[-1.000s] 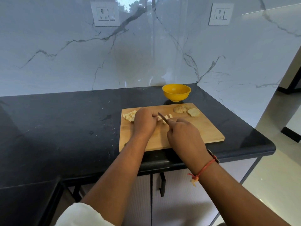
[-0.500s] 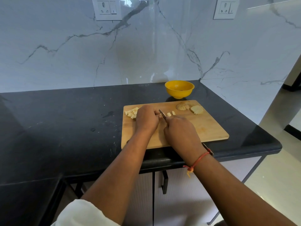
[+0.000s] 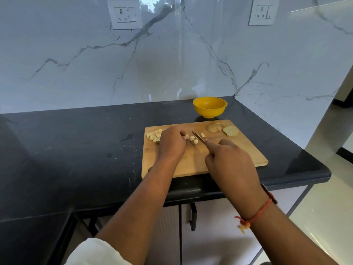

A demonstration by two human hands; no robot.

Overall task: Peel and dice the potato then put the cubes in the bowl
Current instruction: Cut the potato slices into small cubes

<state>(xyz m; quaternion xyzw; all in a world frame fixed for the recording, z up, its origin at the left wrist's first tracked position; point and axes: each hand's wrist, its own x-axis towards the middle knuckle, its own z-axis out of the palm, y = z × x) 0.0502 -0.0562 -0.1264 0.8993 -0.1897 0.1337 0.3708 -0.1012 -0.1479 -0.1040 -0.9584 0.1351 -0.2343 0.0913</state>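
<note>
A wooden cutting board (image 3: 229,155) lies on the black counter. My left hand (image 3: 172,141) rests on the board with fingers curled over a potato piece (image 3: 186,136), mostly hidden. My right hand (image 3: 228,159) grips a small knife (image 3: 198,137) whose blade points up-left, beside freshly cut cubes (image 3: 193,139). A pile of potato cubes (image 3: 153,135) sits at the board's far left corner. Potato slices (image 3: 231,130) and a sliced chunk (image 3: 214,127) lie at the far right corner. The yellow bowl (image 3: 209,109) stands behind the board.
The black counter (image 3: 76,150) stretches to the left, with its front edge and right corner close to the board. A marble wall with two sockets (image 3: 125,15) rises behind. Cabinet doors with a black handle (image 3: 193,217) are below.
My right hand has drawn back toward me and to the right, lifting the knife blade off the potato piece. A few more cut cubes show between my hands. The view shifted slightly.
</note>
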